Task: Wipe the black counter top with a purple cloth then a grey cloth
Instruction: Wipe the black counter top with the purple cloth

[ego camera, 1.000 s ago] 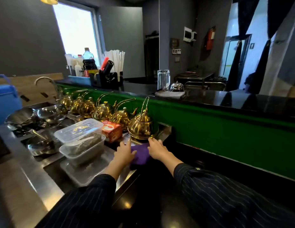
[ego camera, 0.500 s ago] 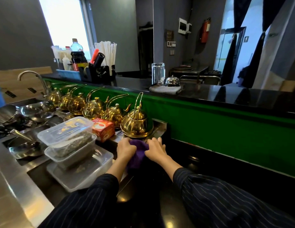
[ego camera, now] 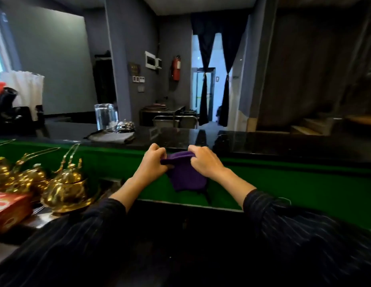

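— Where is the purple cloth (ego camera: 185, 175) sitting?

— It is hanging in the air in front of the green panel (ego camera: 284, 183), just near of the black counter top (ego camera: 180, 137). Both hands are gripping its upper edge.

— How are the fingers lying?

— The left hand (ego camera: 154, 160) is curling its fingers tight on the cloth's left end; the right hand (ego camera: 203, 160) is pinching the right end.

— Anything else nearby?

— A grey cloth (ego camera: 114, 137) is lying on the counter to the far left, and gold teapots (ego camera: 64, 185) are standing lower left.
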`<state>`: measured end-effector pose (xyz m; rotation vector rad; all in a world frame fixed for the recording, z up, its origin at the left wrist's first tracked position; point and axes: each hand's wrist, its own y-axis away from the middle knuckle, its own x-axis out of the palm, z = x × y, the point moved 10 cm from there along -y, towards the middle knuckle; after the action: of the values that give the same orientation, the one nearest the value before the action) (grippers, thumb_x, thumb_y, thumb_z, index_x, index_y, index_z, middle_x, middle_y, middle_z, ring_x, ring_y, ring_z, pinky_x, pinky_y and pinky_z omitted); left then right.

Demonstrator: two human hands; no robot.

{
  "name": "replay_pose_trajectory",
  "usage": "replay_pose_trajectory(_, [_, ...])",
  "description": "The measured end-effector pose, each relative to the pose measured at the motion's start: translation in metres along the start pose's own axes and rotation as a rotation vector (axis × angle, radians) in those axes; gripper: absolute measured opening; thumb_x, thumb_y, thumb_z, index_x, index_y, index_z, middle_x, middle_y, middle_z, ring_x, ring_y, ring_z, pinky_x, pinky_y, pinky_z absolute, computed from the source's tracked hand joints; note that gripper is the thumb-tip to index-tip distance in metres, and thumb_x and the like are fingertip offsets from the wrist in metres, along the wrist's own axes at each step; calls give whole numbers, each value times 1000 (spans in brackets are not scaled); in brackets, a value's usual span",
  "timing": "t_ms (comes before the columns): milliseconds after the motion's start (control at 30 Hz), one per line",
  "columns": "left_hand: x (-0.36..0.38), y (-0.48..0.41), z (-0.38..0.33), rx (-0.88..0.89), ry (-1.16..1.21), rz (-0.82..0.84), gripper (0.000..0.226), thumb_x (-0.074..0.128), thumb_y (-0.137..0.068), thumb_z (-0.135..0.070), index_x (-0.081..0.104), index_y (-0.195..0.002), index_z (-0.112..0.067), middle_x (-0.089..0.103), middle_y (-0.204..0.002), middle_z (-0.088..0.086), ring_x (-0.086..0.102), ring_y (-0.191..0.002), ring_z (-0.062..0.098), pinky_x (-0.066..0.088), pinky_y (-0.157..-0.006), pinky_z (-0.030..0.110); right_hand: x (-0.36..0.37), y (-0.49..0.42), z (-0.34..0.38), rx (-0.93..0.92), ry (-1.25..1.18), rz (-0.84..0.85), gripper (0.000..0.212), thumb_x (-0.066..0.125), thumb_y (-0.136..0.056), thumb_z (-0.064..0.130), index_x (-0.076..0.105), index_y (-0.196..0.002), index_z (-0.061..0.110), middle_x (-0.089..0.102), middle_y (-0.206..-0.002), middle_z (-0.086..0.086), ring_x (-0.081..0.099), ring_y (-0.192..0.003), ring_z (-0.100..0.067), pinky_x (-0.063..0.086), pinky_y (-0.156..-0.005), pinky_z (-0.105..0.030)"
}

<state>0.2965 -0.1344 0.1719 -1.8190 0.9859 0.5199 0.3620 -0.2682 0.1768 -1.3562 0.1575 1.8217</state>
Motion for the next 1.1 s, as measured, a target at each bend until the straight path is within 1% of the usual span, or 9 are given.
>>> replay_pose_trajectory(133, [41,-52,-95,238,-26,38,41,83,-66,-31,46,-62,-13,44,-75,5,43,-63,19,30,-60,28,-103,25,-62,36,253,-215,7,47,-86,18,48,-82,11,58,-72,-6,54,-69,-32,32,-57,-35])
replay_pose_trajectory(267, [78,-80,-167,352,50,49,35,75,-73,-26,44,-62,-14,50,-63,2,48,-62,21,40,-59,37,-171,48,-132,162,389,-327,18,53,-87,34,53,-82,16,67,-82,-8,60,-78,-32,35,-61,-34])
replay_pose_trajectory(433, [111,-102,-205,382,26,-4,27,63,-79,-21,42,-64,-14,43,-59,-7,48,-64,21,39,-58,35,-212,44,-201,295,541,-313,15,49,-89,27,61,-92,18,62,-104,-5,53,-105,-31,40,-86,-43])
replay_pose_trajectory(567, [136,-128,-190,402,-91,52,18,60,-85,-34,59,-89,-17,62,-94,2,52,-99,24,46,-83,39,-221,30,-233,490,657,-340,21,60,-89,28,64,-109,23,43,-130,-7,34,-125,-32,36,-97,-53])
replay_pose_trajectory(633, [158,-136,-175,389,-223,186,38,50,-90,-48,57,-118,-23,56,-129,-1,41,-127,24,36,-105,47,-197,22,-247,591,466,-268,40,64,-88,29,53,-126,21,29,-144,-12,30,-131,-36,38,-100,-51])
replay_pose_trajectory(700, [168,-140,-162,355,-269,253,51,39,-92,-55,46,-135,-28,40,-147,-5,25,-140,21,19,-114,55,-163,14,-254,663,266,-144,58,61,-91,30,35,-141,18,20,-151,-18,30,-134,-41,36,-105,-52])
replay_pose_trajectory(833, [164,-158,-126,272,-313,308,67,16,-86,-68,36,-141,-36,25,-156,-7,17,-144,23,10,-114,57,-138,7,-254,713,207,-89,73,47,-96,47,13,-152,17,2,-158,-28,12,-142,-54,14,-114,-63])
replay_pose_trajectory(967, [177,-169,-85,140,-295,456,51,19,-96,-54,23,-146,-42,10,-160,-8,6,-148,23,3,-116,60,-127,12,-271,902,221,5,95,23,-85,80,16,-154,15,1,-157,-34,2,-144,-53,2,-115,-63])
replay_pose_trajectory(1100, [185,-166,-86,106,-142,513,52,18,-97,-53,16,-147,-40,12,-160,-8,10,-148,15,1,-118,54,-121,-9,-282,977,257,71,96,19,-83,82,11,-156,20,-2,-157,-34,-4,-144,-53,-2,-113,-65])
